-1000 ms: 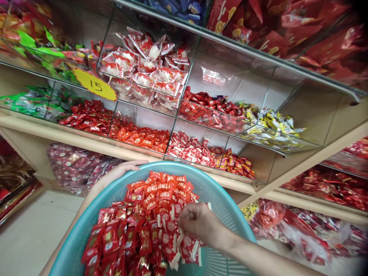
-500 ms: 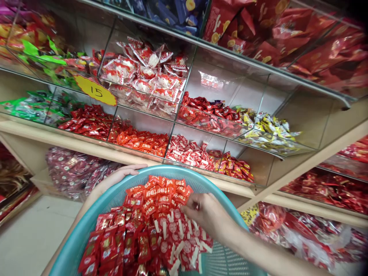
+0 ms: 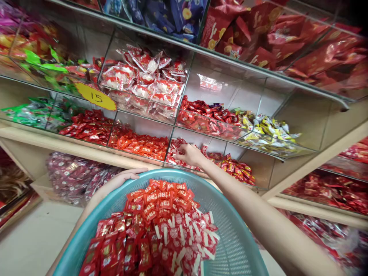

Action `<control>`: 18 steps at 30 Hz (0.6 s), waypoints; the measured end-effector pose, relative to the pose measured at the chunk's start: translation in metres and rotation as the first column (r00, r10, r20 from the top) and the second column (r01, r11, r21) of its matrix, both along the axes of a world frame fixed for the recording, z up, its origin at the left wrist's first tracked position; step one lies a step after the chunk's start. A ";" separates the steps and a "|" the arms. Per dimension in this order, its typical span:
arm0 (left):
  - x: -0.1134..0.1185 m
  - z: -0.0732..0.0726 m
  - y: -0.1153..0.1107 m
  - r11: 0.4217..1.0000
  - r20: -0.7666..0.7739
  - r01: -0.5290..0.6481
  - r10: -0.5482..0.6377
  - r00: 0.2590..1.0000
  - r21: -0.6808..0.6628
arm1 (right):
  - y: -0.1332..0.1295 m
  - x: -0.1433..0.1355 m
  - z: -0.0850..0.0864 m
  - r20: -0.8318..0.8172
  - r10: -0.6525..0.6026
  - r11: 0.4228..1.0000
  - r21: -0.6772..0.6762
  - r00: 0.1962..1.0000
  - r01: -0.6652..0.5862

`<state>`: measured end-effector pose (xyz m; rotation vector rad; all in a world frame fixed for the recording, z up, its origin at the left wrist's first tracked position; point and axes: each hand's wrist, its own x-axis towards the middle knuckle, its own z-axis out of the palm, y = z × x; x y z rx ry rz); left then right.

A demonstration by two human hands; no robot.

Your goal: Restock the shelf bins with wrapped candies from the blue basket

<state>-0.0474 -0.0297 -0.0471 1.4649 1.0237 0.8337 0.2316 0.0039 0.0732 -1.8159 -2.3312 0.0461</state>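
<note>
Lifted off the sweets in the basket since the earlier frame, the right hand point(image 3: 190, 155) has been carried to the far side and put into a clear-walled compartment point(image 3: 185, 133) of red-and-white sweets point(image 3: 174, 145). Its fingers are loosely curled among them; whether any sweet is pinched cannot be told. At the far left rim of the teal basket point(image 3: 247, 230), the left hand point(image 3: 120, 180) has been kept, with its forearm point(image 3: 90, 205) laid along the outer left wall; by this 1 arm the basket is apparently steadied, so that the other is freed for reaching. The left fingers are laid along the rim, but how firmly they are closed cannot be seen. The basket is held just in front of the wooden shelf edge point(image 3: 66, 147), probably to keep the reach short; whether the 2 touch cannot be told. Inside it, 3 main sorts are grouped: red-and-gold packets point(image 3: 109, 249) at the near left, orange-red packets point(image 3: 165, 197) at the far side and red-and-white packets point(image 3: 188, 234) toward the right, perhaps as each was laid down by kind. Above the lowest tier, a yellow tag point(image 3: 96, 96) marked 15 is faced outward, presumably to be read.
</note>
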 end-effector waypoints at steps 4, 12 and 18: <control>-0.001 -0.004 0.007 0.995 0.006 -0.003 0.004 1.000 -0.104 | 0.013 -0.006 -0.007 0.008 -0.018 0.998 -0.057 1.000 0.018; 0.001 0.001 0.007 0.993 0.005 0.027 -0.026 1.000 -0.118 | 0.005 -0.003 -0.001 -0.062 -0.004 1.000 0.019 0.998 0.005; 0.005 0.003 0.001 0.995 0.039 0.020 -0.016 0.999 -0.096 | -0.016 0.011 0.007 -0.324 0.066 0.968 0.249 0.944 0.018</control>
